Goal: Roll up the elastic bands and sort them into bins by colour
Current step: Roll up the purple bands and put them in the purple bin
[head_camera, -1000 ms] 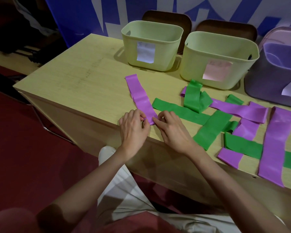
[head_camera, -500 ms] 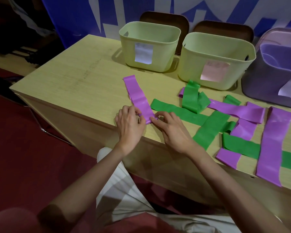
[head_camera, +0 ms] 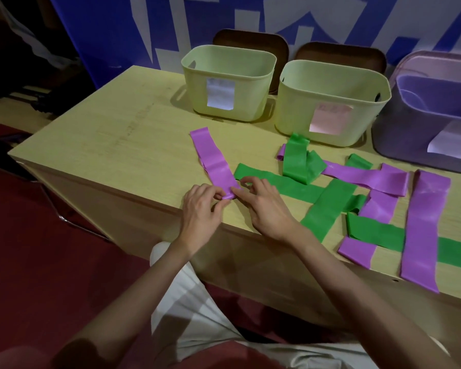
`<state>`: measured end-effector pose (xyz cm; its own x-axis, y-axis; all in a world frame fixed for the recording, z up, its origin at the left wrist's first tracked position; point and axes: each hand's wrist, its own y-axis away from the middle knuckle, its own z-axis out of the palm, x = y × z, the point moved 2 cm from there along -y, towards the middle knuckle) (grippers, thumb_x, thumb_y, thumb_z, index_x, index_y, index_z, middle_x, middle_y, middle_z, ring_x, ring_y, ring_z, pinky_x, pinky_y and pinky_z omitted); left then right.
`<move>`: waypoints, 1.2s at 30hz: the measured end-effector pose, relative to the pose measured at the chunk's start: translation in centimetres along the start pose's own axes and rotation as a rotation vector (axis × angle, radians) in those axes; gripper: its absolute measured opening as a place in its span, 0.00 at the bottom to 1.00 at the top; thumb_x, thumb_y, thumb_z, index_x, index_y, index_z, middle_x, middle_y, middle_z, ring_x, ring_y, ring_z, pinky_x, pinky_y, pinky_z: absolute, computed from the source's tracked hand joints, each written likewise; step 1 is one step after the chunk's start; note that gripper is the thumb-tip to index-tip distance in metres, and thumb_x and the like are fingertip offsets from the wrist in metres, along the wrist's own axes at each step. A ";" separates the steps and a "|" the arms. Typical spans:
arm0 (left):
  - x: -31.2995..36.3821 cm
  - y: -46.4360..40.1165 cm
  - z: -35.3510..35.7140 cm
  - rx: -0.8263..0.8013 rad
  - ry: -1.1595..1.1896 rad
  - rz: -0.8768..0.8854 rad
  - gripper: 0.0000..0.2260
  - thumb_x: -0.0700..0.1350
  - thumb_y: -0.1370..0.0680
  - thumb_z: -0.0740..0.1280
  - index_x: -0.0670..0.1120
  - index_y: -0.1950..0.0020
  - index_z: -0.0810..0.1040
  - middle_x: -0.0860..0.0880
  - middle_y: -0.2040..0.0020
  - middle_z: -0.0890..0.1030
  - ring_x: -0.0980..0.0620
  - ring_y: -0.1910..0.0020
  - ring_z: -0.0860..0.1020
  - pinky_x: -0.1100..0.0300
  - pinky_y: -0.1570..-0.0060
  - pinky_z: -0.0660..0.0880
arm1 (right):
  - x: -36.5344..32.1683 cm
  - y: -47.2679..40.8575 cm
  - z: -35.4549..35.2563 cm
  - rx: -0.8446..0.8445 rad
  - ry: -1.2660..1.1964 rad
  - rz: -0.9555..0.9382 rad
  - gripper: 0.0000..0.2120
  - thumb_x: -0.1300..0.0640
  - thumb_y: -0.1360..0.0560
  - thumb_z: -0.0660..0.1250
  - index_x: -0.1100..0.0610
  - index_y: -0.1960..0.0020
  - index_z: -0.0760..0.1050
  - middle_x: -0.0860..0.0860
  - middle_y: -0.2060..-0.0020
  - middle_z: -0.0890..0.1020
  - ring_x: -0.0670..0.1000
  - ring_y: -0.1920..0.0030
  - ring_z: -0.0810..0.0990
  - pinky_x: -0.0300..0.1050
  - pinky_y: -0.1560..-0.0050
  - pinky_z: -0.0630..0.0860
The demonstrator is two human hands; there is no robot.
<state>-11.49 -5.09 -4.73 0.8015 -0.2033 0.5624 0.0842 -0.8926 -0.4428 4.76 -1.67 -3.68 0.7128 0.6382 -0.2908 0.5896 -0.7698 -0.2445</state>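
Pinching the near end of a purple band (head_camera: 214,161), both hands sit side by side at the front edge of the counter (head_camera: 112,145): the left hand (head_camera: 198,209) has its thumb and forefinger curled round the left corner of the small turned-over fold, and the right hand (head_camera: 264,206) pinches the right corner with its fingertips. From those fingers the band runs straight away, its long axis pointing toward the far left, up to a free end lying flat short of the left green bin (head_camera: 228,83). That direction is what the roll depends on, I judge: the fold should travel away from the person along the strip, both hands advancing evenly so the coil does not skew. Just right of the fold, the tip of a green band (head_camera: 274,183) lies very near the right fingers, perhaps touching the purple strip, and could be caught up in the roll. Further right, more green and purple bands lie crossed over one another. The purple bin (head_camera: 421,123) stands at the far right, nearer the right hand, beyond a second green bin (head_camera: 330,102).
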 end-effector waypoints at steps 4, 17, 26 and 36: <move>0.5 -0.4 -0.2 -0.046 -0.042 0.012 0.03 0.40 0.26 0.71 0.43 0.55 0.78 0.48 0.61 0.78 0.46 0.61 0.73 0.50 0.59 0.70 | -0.5 -0.6 0.0 0.035 -0.138 0.080 0.21 0.55 0.30 0.61 0.55 0.39 0.78 0.56 0.39 0.73 0.56 0.45 0.71 0.51 0.45 0.68; 6.2 -0.6 -6.9 -0.475 0.582 -0.300 0.07 0.34 0.26 0.70 0.45 0.60 0.81 0.55 0.69 0.81 0.65 0.69 0.77 0.72 0.63 0.72 | -3.4 5.2 -5.1 0.325 -0.593 0.038 0.15 0.53 0.24 0.67 0.58 0.40 0.80 0.49 0.56 0.79 0.48 0.53 0.76 0.42 0.50 0.71; 11.6 -1.1 -8.9 -0.790 1.063 -0.378 0.11 0.41 0.31 0.73 0.38 0.52 0.84 0.38 0.54 0.81 0.46 0.57 0.73 0.56 0.51 0.69 | -6.2 8.7 -11.8 0.602 -0.936 0.131 0.06 0.58 0.25 0.67 0.53 0.49 0.75 0.45 0.57 0.79 0.48 0.56 0.76 0.45 0.52 0.73; 15.0 -1.0 -6.8 -0.605 0.982 -0.205 0.09 0.44 0.24 0.67 0.40 0.60 0.82 0.47 0.69 0.70 0.56 0.69 0.65 0.62 0.66 0.63 | -6.3 11.0 -13.2 0.714 -0.712 0.227 0.07 0.60 0.23 0.65 0.51 0.51 0.69 0.45 0.62 0.77 0.38 0.61 0.77 0.27 0.60 0.68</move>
<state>-3.52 -9.99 8.90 -0.0179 -0.0204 0.9996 -0.3481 -0.9371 -0.0254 11.72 -14.18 7.64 0.2519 0.5109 -0.8219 -0.0590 -0.8396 -0.5400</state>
